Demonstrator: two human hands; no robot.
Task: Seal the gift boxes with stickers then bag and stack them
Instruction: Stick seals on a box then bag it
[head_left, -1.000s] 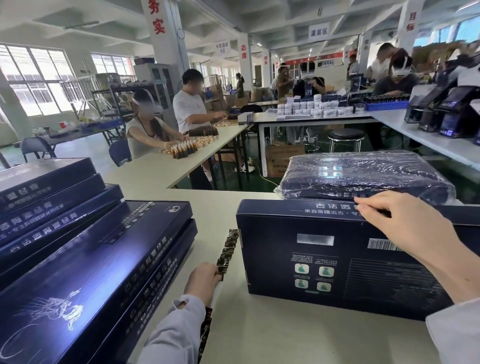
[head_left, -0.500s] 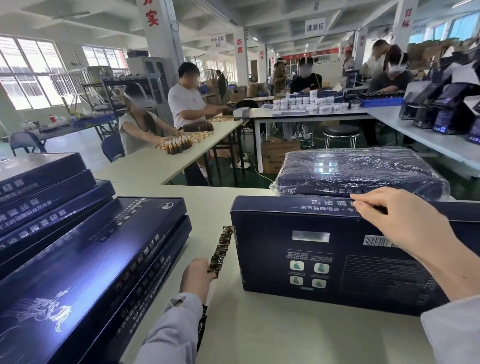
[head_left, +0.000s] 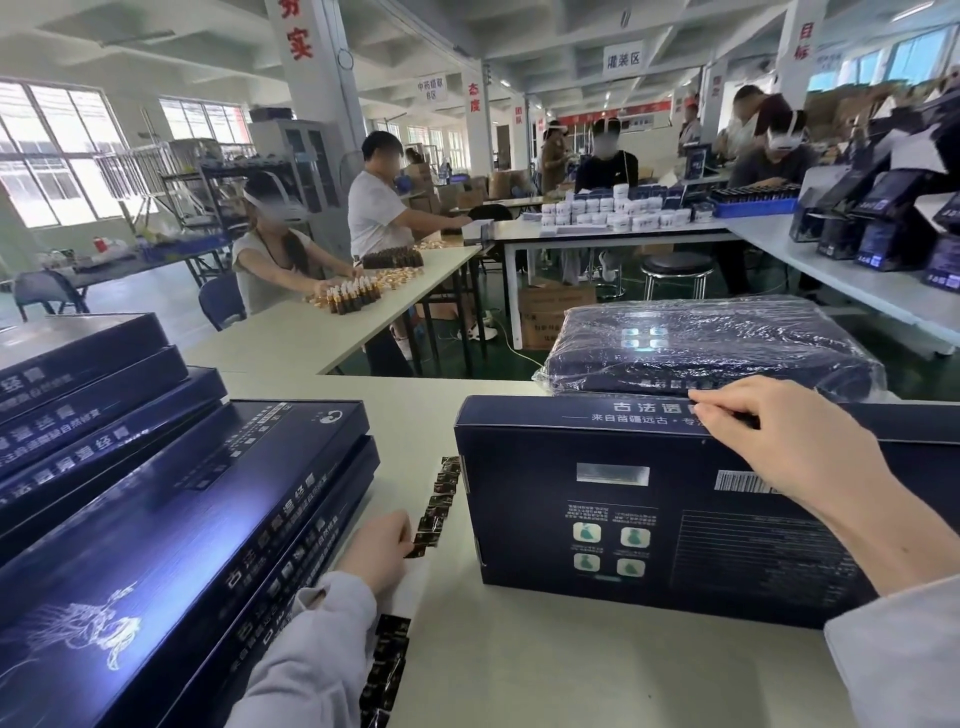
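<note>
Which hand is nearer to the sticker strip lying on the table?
Left. The left hand pinches the sticker strip at its middle; the right hand is off to its right, holding the upright gift box by its top edge.

Tall windows let in daylight at ten o'clock. A white pillar with red characters rose at eleven. Long white tables ran toward twelve, a blue chair beside one. At one o'clock a round stool stood on the green floor, under concrete ceiling beams.
</note>
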